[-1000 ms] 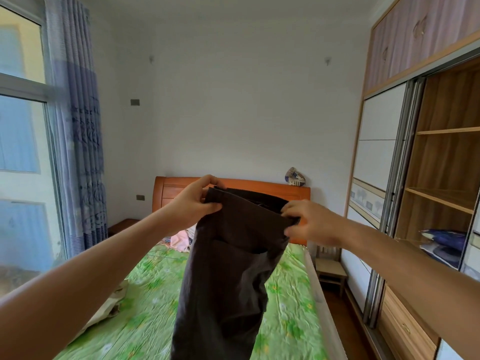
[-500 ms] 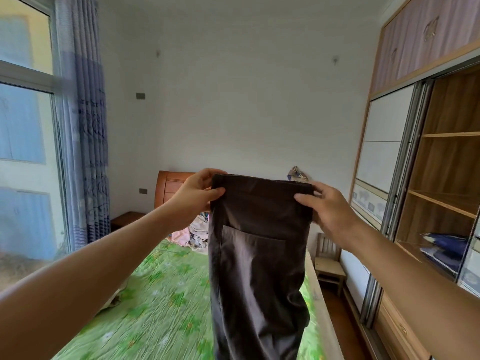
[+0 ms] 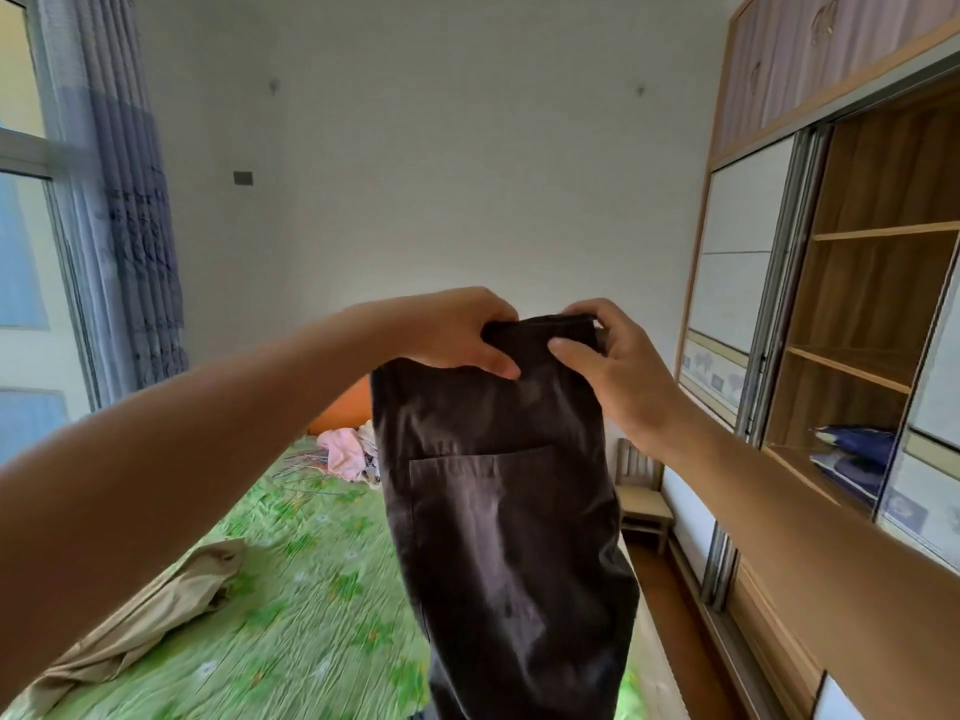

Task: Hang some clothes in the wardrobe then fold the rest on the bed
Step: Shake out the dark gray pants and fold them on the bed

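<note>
left hand (image 3: 447,332) pinches dark brown trousers (image 3: 498,485) waistband | right hand (image 3: 613,371) pinches same waistband close beside | trousers hang above green bed (image 3: 291,589)

Dark brown trousers (image 3: 509,511) are hanging upright above the bed (image 3: 311,615), with the waistband bunched at the top and a patch pocket facing the camera. A khaki garment (image 3: 140,615) is lying crumpled on the green bedspread at the left. A pink garment (image 3: 340,449) is sitting near the headboard. The wardrobe (image 3: 883,304) is standing open at the right.
</note>
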A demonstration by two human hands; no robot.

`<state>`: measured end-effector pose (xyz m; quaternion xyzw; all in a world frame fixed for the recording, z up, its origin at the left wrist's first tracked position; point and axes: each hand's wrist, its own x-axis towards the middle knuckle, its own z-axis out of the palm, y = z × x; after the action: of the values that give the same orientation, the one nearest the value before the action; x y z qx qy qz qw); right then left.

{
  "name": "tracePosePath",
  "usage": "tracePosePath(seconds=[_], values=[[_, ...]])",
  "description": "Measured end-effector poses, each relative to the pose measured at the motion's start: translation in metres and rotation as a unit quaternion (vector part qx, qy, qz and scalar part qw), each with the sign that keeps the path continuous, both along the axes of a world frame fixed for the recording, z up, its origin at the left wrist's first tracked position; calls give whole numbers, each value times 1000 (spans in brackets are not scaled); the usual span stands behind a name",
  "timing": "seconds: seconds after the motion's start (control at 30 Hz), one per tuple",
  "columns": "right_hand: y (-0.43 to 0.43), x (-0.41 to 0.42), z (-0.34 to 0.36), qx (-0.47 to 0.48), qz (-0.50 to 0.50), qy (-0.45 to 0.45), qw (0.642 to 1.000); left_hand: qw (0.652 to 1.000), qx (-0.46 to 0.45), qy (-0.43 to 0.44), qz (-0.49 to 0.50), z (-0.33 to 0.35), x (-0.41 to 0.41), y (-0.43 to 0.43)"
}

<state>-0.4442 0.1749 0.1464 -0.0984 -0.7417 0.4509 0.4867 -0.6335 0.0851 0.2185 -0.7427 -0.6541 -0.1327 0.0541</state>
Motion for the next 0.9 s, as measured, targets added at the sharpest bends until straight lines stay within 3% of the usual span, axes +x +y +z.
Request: tracePosePath(seconds=[0.07,0.13,0.2,0.23,0.33,0.43,0.5,0.57,0.63,0.7,0.8,0.9], values=[[7,18,-16,-39,26,-27,999,999,30,9,-18,-3,2,8],[17,36,-54,-42,36,-160,986,997,73,9,-30,-3,6,11],[27,54,-104,-23,4,-316,948,995,93,-2,-24,0,8,11],[32,62,-126,-35,-21,-345,938,995,97,-3,-16,3,8,11],[49,84,-165,-91,-65,-330,937,995,98,15,0,13,13,13],[66,98,-178,-50,-167,-361,916,994,103,22,25,16,25,18],[68,101,-185,-181,-161,-306,921,993,108,20,42,19,33,20],[65,100,-186,-334,-43,-216,916,992,110,20,54,21,42,21],[64,98,-180,-414,36,-103,904,992,111,15,64,22,52,21],[65,102,-173,-485,101,-1,869,991,106,7,78,22,61,20],[70,119,-159,-506,177,19,844,990,98,5,105,21,67,14],[76,131,-156,-441,184,-71,876,987,96,-6,131,18,67,5]])
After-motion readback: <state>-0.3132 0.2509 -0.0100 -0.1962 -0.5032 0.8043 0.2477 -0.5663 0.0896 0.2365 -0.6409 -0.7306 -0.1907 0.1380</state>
